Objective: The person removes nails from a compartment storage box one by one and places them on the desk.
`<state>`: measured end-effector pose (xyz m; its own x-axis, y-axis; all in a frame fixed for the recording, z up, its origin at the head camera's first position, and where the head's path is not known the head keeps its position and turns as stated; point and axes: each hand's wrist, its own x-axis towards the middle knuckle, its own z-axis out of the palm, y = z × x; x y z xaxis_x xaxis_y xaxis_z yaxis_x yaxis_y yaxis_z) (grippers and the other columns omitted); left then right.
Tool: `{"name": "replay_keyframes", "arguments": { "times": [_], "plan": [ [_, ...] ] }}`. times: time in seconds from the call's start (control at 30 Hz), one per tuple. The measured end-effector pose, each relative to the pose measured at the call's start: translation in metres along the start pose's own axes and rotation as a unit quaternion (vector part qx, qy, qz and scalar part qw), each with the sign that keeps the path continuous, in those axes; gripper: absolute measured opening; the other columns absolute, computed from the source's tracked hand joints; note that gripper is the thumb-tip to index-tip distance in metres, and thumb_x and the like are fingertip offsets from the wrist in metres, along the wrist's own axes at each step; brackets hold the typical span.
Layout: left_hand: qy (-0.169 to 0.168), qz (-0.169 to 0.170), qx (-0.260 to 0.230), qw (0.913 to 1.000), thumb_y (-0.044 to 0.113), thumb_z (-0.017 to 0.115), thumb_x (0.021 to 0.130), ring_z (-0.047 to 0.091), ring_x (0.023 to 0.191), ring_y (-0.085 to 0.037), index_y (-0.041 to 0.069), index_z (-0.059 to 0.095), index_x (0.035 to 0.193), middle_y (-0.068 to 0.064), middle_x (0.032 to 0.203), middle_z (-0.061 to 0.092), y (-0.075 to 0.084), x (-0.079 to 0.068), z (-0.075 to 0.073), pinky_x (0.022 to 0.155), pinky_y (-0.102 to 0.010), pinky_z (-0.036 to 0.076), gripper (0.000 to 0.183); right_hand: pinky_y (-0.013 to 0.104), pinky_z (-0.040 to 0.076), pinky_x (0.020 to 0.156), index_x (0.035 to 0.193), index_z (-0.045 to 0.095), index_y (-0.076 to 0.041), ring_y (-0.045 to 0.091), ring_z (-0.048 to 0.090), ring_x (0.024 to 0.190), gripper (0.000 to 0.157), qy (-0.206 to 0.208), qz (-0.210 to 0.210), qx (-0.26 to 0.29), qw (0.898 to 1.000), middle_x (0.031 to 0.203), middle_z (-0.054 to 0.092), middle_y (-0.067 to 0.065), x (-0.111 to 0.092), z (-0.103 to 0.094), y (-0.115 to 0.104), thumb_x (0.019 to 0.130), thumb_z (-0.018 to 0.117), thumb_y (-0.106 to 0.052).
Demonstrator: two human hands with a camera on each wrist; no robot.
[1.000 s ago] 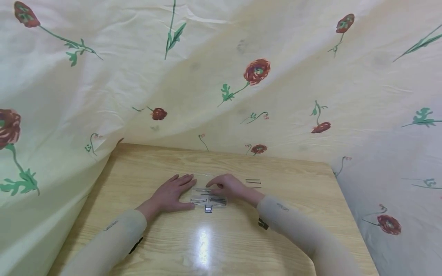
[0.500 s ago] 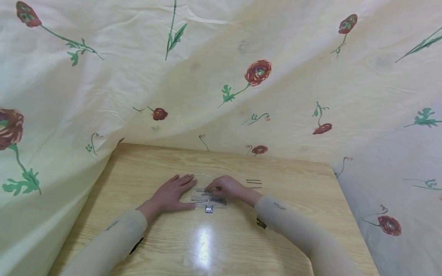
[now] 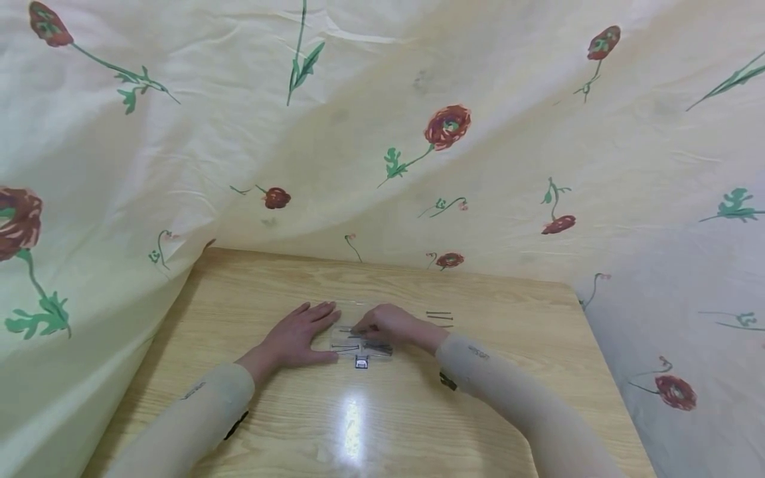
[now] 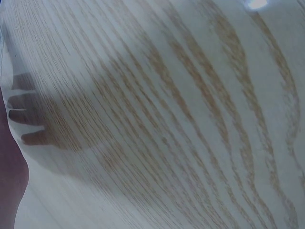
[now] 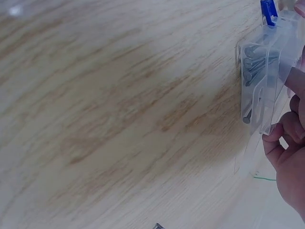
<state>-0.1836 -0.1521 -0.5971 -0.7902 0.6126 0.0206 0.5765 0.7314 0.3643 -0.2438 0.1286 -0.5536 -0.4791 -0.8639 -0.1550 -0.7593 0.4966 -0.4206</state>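
A small clear plastic box with divided compartments stands on the table, its latch facing the person; this latch looks blue in the right wrist view. Several nails lie in its compartments. My left hand rests flat with spread fingers at the box's left side. Over the box's right part is my right hand, fingers bent and fingertips down at the nails in a back compartment. In the right wrist view its curled fingers are at the box wall. I cannot tell whether they pinch a nail.
Three loose nails lie on the wooden table to the right of the box. Behind and at both sides hangs a flowered cloth. The transparent lid seems to lie back behind the box.
My right hand has shifted slightly left over the back compartment, and its fingertips have closed together and gone down at the nails. My left hand has stayed in place.
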Motion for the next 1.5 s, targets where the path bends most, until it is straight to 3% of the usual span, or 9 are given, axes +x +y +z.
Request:
{"name": "replay_keyframes", "arguments": {
  "times": [0.27, 0.57, 0.77, 0.97, 1.17, 1.37, 1.5],
  "plan": [
    [0.006, 0.006, -0.004, 1.0000, 0.077, 0.060, 0.094, 0.034, 0.159, -0.027, 0.016, 0.041, 0.166, -0.007, 0.173, 0.036, -0.001, -0.001, 0.002, 0.132, -0.052, 0.022, 0.097, 0.022, 0.059, 0.083, 0.112, 0.082, -0.013, 0.002, 0.068, 0.080, 0.015, 0.003, -0.012, -0.015, 1.000, 0.101, 0.081, -0.001, 0.003, 0.000, -0.002, 0.098, 0.076, -0.010],
    [0.013, 0.014, -0.003, 0.9998, 0.077, 0.060, 0.094, 0.036, 0.159, -0.027, 0.015, 0.043, 0.165, -0.008, 0.172, 0.037, 0.001, 0.001, 0.003, 0.131, -0.053, 0.025, 0.096, 0.023, 0.059, 0.078, 0.106, 0.082, -0.014, 0.007, 0.070, 0.081, 0.009, 0.004, -0.024, -0.062, 0.998, 0.096, 0.080, -0.003, 0.006, 0.000, -0.004, 0.098, 0.078, -0.014],
    [0.009, 0.014, -0.007, 0.9998, 0.076, 0.060, 0.094, 0.035, 0.159, -0.027, 0.015, 0.042, 0.166, -0.007, 0.173, 0.037, 0.002, 0.002, 0.002, 0.132, -0.053, 0.024, 0.096, 0.019, 0.055, 0.073, 0.105, 0.081, -0.015, 0.002, 0.064, 0.073, 0.007, 0.016, -0.006, -0.037, 0.999, 0.093, 0.078, -0.005, 0.003, 0.004, 0.000, 0.099, 0.077, -0.016],
    [-0.002, 0.003, -0.007, 1.0000, 0.076, 0.061, 0.094, 0.033, 0.160, -0.026, 0.016, 0.041, 0.167, -0.005, 0.174, 0.034, 0.004, 0.001, -0.002, 0.133, -0.051, 0.021, 0.096, 0.017, 0.045, 0.059, 0.106, 0.081, -0.015, -0.002, 0.046, 0.059, 0.008, 0.083, 0.021, 0.040, 0.996, 0.081, 0.070, -0.009, -0.004, -0.001, 0.002, 0.100, 0.078, -0.020],
    [-0.013, -0.007, -0.003, 0.9999, 0.078, 0.059, 0.093, 0.031, 0.161, -0.025, 0.018, 0.038, 0.168, -0.004, 0.175, 0.032, 0.003, 0.002, -0.002, 0.133, -0.049, 0.019, 0.098, 0.019, 0.038, 0.054, 0.103, 0.082, -0.014, -0.001, 0.039, 0.056, 0.006, 0.150, 0.051, 0.121, 0.980, 0.065, 0.052, -0.013, -0.026, -0.014, 0.003, 0.099, 0.079, -0.016],
    [-0.016, -0.007, -0.005, 0.9998, 0.077, 0.060, 0.093, 0.030, 0.161, -0.026, 0.017, 0.039, 0.168, -0.005, 0.175, 0.032, 0.002, 0.000, -0.003, 0.134, -0.051, 0.018, 0.098, 0.020, 0.033, 0.053, 0.099, 0.083, -0.010, -0.002, 0.036, 0.057, 0.004, 0.222, 0.055, 0.125, 0.965, 0.065, 0.050, -0.013, -0.056, -0.021, 0.012, 0.095, 0.081, -0.011],
    [-0.012, -0.002, -0.006, 0.9999, 0.076, 0.060, 0.094, 0.031, 0.161, -0.027, 0.016, 0.039, 0.167, -0.006, 0.174, 0.033, 0.003, 0.000, -0.003, 0.133, -0.051, 0.019, 0.097, 0.020, 0.034, 0.052, 0.098, 0.083, -0.011, -0.002, 0.035, 0.057, 0.003, 0.246, 0.076, 0.123, 0.958, 0.064, 0.047, -0.013, -0.077, -0.020, 0.022, 0.095, 0.082, -0.013]
  ]
}}
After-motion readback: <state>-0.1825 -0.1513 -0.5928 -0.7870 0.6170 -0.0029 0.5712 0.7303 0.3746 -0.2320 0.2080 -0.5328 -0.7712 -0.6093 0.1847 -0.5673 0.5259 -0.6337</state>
